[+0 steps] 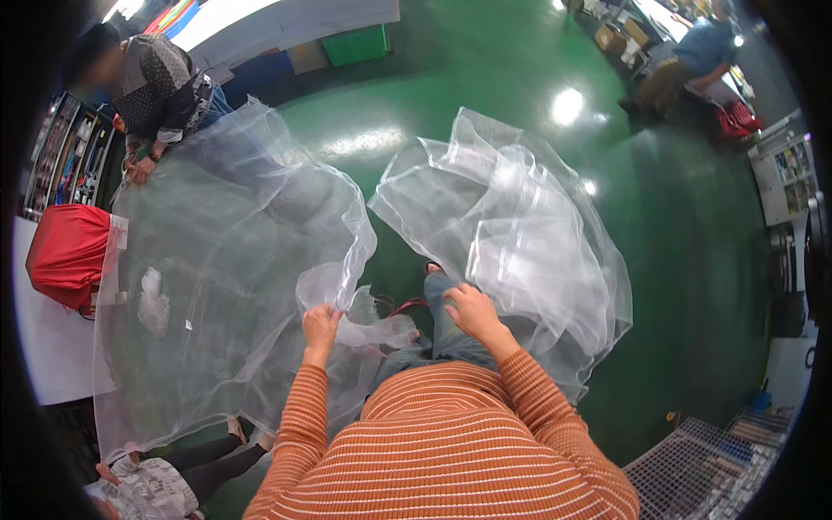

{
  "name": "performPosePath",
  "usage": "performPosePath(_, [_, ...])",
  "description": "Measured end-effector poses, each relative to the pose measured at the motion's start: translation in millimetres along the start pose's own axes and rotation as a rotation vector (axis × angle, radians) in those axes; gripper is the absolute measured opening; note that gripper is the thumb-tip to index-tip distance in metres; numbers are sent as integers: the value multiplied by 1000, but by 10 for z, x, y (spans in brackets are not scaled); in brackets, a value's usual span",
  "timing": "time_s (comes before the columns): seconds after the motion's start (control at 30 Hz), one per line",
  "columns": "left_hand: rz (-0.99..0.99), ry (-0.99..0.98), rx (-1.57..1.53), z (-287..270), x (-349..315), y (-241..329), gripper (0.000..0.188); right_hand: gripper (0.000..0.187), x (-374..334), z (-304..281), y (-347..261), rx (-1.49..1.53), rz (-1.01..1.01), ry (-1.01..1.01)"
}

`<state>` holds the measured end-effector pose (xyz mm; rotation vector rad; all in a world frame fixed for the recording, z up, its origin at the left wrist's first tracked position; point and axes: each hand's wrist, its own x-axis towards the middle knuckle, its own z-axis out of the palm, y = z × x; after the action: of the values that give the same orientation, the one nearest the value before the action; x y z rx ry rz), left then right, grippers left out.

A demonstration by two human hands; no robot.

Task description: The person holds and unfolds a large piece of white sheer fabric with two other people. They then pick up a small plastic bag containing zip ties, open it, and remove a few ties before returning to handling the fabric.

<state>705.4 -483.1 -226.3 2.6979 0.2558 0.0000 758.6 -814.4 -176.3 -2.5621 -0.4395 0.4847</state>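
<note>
A large sheet of sheer white mesh fabric (217,260) stretches out on my left, with a bunched, wavy edge near me. My left hand (321,327) is closed on that bunched edge. To the right, a heap of the same kind of sheer mesh (537,251) spreads in loose folds over the floor. Beside its near edge is my right hand (473,312), its fingers loosely bent and the thumb apart; no fabric shows clearly between them. A person (160,87) at the upper left has a hand on the far corner of the left sheet.
Another person (147,485) at the lower left is next to the sheet's near corner. A red cloth-covered object (69,254) stands at left. Green floor (693,286) extends to the right. A wire-grid rack (685,468) is at lower right. Another person (693,56) is farther off.
</note>
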Motion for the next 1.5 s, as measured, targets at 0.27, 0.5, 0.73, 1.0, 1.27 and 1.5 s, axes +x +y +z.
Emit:
performPosePath(0.27, [-141, -72, 152, 128, -63, 62, 25, 25, -1452, 190, 429, 162, 269, -190])
performPosePath(0.5, [-397, 50, 228, 20, -5, -336, 15, 25, -1550, -154, 1036, 125, 284, -81])
performPosePath(0.73, [-619, 92, 269, -72, -188, -895, 15, 27, -830, -213, 1595, -103, 288, -300])
performPosePath(1.0, [-977, -114, 84, 462, 503, -1300, 17, 26, 2404, -451, 655, -31, -88, -437])
performPosePath(1.27, [-1119, -538, 55, 156, 2161, -1849, 36, 23, 5334, -1062, -383, 46, -202, -250])
performPosePath(1.5, [-566, -380, -187, 113, 4879, -1825, 36, 22, 6360, -1488, 143, 193, 76, -129])
